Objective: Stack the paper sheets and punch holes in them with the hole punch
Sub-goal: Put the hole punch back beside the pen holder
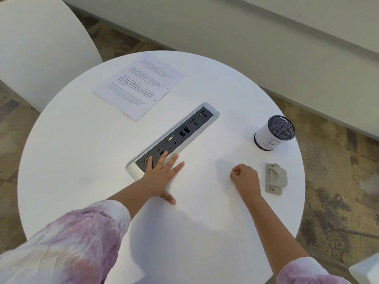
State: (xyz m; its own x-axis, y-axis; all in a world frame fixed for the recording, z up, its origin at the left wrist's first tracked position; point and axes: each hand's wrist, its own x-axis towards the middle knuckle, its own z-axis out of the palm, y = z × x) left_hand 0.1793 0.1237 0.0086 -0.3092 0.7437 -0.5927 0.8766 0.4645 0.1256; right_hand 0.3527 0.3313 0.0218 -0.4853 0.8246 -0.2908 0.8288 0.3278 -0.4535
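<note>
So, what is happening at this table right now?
A person sits at a round white table. The left hand lies flat and open, fingers partly on the socket panel. The right hand is a closed fist, holding nothing, beside the grey hole punch. The printed paper sheets lie at the far side; two dark dots near one edge may be holes.

you're in an office or meeting space. the round white table (82, 160) in front of you has a built-in connection panel (174, 140) with power sockets, network, video and usb ports. a mesh pen cup (274, 132) stands near the table's right edge. below you see patterned commercial carpet (338, 181), a second white table (41, 48) at the upper left, and a long pale ledge (266, 48) beyond.
</note>
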